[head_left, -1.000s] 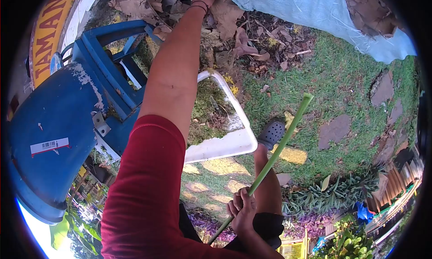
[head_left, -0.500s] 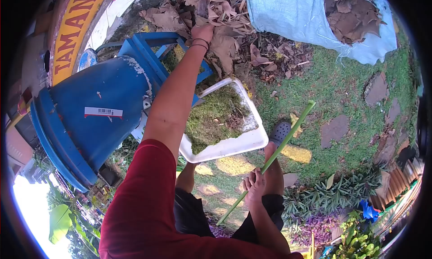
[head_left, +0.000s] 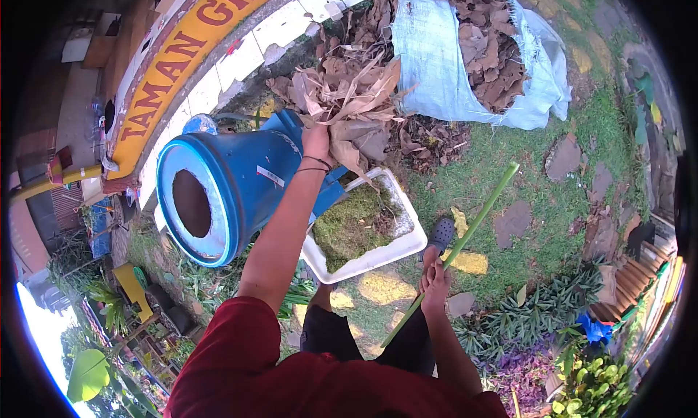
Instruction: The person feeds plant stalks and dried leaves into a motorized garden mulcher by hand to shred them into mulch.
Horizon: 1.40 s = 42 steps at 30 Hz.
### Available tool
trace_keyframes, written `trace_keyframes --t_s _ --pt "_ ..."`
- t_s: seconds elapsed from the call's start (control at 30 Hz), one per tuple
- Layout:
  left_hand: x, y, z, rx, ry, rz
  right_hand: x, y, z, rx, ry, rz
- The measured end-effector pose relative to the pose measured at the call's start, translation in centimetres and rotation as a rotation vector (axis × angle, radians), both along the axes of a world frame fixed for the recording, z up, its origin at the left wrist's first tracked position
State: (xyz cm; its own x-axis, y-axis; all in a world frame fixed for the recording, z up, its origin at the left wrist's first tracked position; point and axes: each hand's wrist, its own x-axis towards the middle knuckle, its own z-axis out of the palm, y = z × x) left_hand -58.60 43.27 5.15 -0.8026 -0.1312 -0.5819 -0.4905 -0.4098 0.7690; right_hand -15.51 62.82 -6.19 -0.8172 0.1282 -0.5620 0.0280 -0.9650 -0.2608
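My left hand (head_left: 317, 143), with dark bands at the wrist, is closed around a large bunch of dry brown leaves (head_left: 363, 113). The bunch hides most of my fingers. Beside this hand is a blue barrel (head_left: 247, 167) with a round opening in its pale end. Below the bunch, a white plastic tray (head_left: 371, 264) holds green grass clippings (head_left: 347, 229). Lower down, my right hand (head_left: 435, 283) grips a long green stalk (head_left: 476, 222), which slants up to the right over my leg.
A pale blue woven sack (head_left: 429, 62) full of dry leaves lies at the top. More dry leaves are heaped beside a yellow lettered kerb (head_left: 185, 54). Flat stones (head_left: 512, 224) are set in the grass; leafy plants (head_left: 523, 316) grow at lower right.
My left hand has lifted a bunch of dry leaves from the heap and brought it nearer. The view has shifted, showing the barrel's round end. My right hand still holds the stalk.
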Motion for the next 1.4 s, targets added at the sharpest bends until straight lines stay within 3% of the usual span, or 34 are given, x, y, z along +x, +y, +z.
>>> trace_keyframes --t_s 0.07,0.1,0.27,0.43,0.53,0.63,0.87,0.93,1.03,1.17,1.3,1.4 --pt "0.1 -0.7 4.7 0.031 0.13 -0.011 -2.3 0.8 5.2 0.231 -0.199 0.014" --pt "0.1 -1.2 7.2 0.026 0.142 -0.039 -5.8 0.5 12.0 0.422 -0.481 0.097" --pt "1.1 -5.4 19.2 0.171 0.384 0.094 -7.3 -0.3 18.7 0.509 -0.435 0.084" --pt "2.4 -14.0 27.4 0.174 0.512 0.238 -9.4 -1.2 25.9 0.687 -0.338 0.212" --pt "3.3 -20.4 28.4 0.044 0.638 0.295 -11.1 -1.5 28.7 0.753 -0.32 0.248" --pt "5.0 -25.2 28.7 0.053 0.583 0.377 -12.8 -2.3 31.6 0.903 -0.212 0.22" --pt "8.7 -31.3 27.8 -0.02 0.658 0.467 -16.1 -6.9 37.1 1.044 -0.102 0.394" --pt "10.0 -32.2 28.8 0.117 0.619 0.461 -18.1 -9.4 38.8 0.983 -0.034 0.469" --pt "10.9 -34.8 25.7 0.056 0.633 0.392 -22.1 -14.1 41.2 1.069 0.115 0.502" --pt "13.3 -35.4 25.2 -0.078 0.665 0.142 -27.8 -20.2 44.3 1.155 0.361 0.604" --pt "14.8 -34.8 25.2 -0.109 0.664 0.047 -30.7 -24.5 48.5 1.275 0.561 0.712" --pt "15.7 -33.7 25.0 -0.028 0.611 0.129 -31.2 -26.2 49.0 1.175 0.58 0.849"
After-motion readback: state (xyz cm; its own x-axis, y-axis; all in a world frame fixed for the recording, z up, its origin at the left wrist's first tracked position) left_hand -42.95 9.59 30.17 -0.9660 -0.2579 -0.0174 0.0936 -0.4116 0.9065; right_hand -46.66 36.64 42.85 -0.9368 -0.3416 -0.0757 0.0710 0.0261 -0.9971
